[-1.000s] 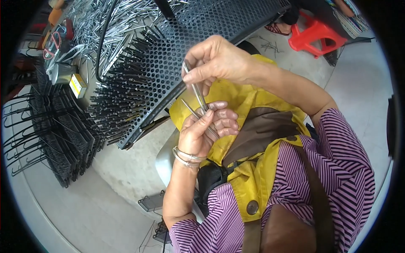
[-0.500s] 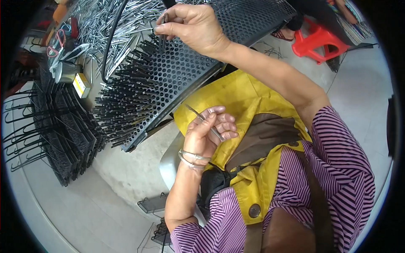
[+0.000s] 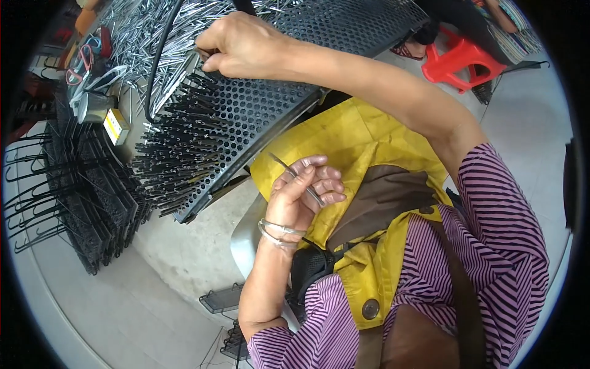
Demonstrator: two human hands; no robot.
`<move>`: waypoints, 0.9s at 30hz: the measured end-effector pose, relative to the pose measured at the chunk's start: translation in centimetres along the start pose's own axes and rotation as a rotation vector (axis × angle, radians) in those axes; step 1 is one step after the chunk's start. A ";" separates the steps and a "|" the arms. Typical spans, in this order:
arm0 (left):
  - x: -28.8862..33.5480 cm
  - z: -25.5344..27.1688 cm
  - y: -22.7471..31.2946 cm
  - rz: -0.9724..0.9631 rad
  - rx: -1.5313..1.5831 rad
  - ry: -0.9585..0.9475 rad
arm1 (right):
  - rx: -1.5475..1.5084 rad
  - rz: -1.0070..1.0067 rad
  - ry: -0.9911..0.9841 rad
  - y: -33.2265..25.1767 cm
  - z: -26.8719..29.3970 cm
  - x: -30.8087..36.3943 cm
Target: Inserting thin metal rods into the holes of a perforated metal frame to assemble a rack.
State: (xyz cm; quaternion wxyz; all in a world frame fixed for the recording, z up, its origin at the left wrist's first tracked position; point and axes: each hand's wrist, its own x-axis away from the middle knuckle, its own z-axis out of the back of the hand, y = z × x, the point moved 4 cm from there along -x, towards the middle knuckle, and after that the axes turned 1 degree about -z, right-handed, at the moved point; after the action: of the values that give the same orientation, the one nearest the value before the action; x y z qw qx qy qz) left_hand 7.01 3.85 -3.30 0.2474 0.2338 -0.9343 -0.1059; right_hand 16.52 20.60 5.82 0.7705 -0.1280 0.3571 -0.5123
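My left hand point(image 3: 301, 187), with clear bangles at its wrist, is loosely curled palm up above my yellow apron point(image 3: 307, 138). A slender grey metal rod point(image 3: 282, 164) with a pointed end lies across its fingers under the thumb. Farther off, my right hand point(image 3: 246, 48) is closed in a pinch at the far end of the standing black rods point(image 3: 178, 147). What its fingertips hold is mostly hidden. These rods stand packed in the holes of a black perforated rack point(image 3: 258, 104).
Loose silvery rods point(image 3: 144, 37) are heaped behind the rack. To the left are scissors point(image 3: 80, 64), a metal cup point(image 3: 95, 107), a yellow-and-white box point(image 3: 115, 126) and stacked black wire-hooked panels point(image 3: 92, 190). A red stool point(image 3: 461, 61) stands at the far right.
My right hand has moved left and down onto the black rods. The dark thin piece that showed between its fingers is now mostly hidden. My left hand stays put.
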 end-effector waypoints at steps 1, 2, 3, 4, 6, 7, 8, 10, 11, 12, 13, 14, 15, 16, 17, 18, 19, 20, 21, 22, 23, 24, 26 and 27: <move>0.0 0.0 0.0 0.001 0.000 -0.001 | 0.001 -0.001 0.001 -0.1 0.0 0.0; 0.0 0.1 0.1 -0.001 -0.002 -0.001 | 0.005 0.000 0.022 -0.2 0.0 0.1; 0.0 0.1 0.1 -0.003 -0.003 0.000 | 0.010 0.001 0.044 -0.2 0.0 0.1; 0.0 0.1 0.1 -0.001 -0.003 -0.001 | 0.011 0.000 0.044 -0.2 0.0 0.2; -0.1 0.2 0.0 0.001 -0.039 -0.004 | -0.045 0.032 0.101 -0.3 0.1 0.5; -0.1 0.1 0.0 0.004 -0.040 -0.004 | -0.044 0.030 0.102 -0.2 0.0 0.5; 0.0 0.0 0.1 0.004 -0.038 -0.004 | -0.021 0.050 0.118 0.0 -0.1 0.4; 0.0 0.0 0.1 0.003 -0.037 -0.003 | 0.001 0.071 0.135 0.2 -0.2 0.5; 0.0 0.0 0.1 -0.004 -0.033 -0.002 | -0.007 0.084 0.135 0.3 -0.3 0.5; 0.1 0.0 0.1 -0.011 -0.030 -0.001 | -0.015 0.097 0.135 0.2 -0.3 0.6; 0.1 0.0 0.2 -0.014 -0.032 -0.002 | -0.015 0.100 0.137 0.2 -0.2 0.7; 0.0 -0.1 0.2 -0.006 -0.024 0.007 | -0.075 0.083 0.190 0.2 0.2 0.8; 0.0 -0.1 0.2 0.001 -0.016 0.016 | -0.137 0.065 0.243 0.3 0.4 1.0; 0.0 -0.2 0.2 -0.001 -0.020 0.015 | -0.136 0.074 0.262 0.2 0.6 0.9; 0.0 -0.3 0.1 0.003 -0.012 0.011 | -0.136 0.078 0.265 0.2 0.6 0.7; 0.0 -0.3 0.1 0.007 -0.004 0.006 | -0.113 0.142 0.280 0.0 0.4 0.6; 0.1 -0.3 0.1 0.002 -0.008 0.005 | -0.091 0.208 0.295 -0.3 0.2 0.4; 0.1 -0.3 0.2 0.003 -0.011 0.006 | -0.081 0.232 0.293 -0.4 0.1 0.0; 0.2 -0.4 0.2 0.004 -0.015 0.007 | -0.081 0.238 0.296 -0.5 0.1 -0.3; 0.2 -0.3 0.2 0.007 -0.005 0.006 | -0.046 0.244 0.245 -0.7 0.0 -0.8; 0.1 -0.3 0.2 0.003 -0.008 0.004 | -0.011 0.250 0.194 -1.0 -0.2 -1.2; 0.1 -0.4 0.2 0.002 -0.007 -0.003 | -0.053 0.231 0.167 -1.2 -0.5 -1.6; 0.1 -0.2 0.2 -0.003 -0.005 -0.006 | 0.009 0.229 0.084 -2.2 -0.9 -2.2; 0.1 -0.1 0.2 -0.001 -0.005 -0.002 | 0.074 0.223 0.001 -2.5 -1.4 -2.6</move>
State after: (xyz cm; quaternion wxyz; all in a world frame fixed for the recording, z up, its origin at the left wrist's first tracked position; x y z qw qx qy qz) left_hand 6.92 3.99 -3.08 0.2470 0.2335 -0.9342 -0.1085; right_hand 13.25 21.98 7.36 0.8266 -0.0588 0.3505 -0.4364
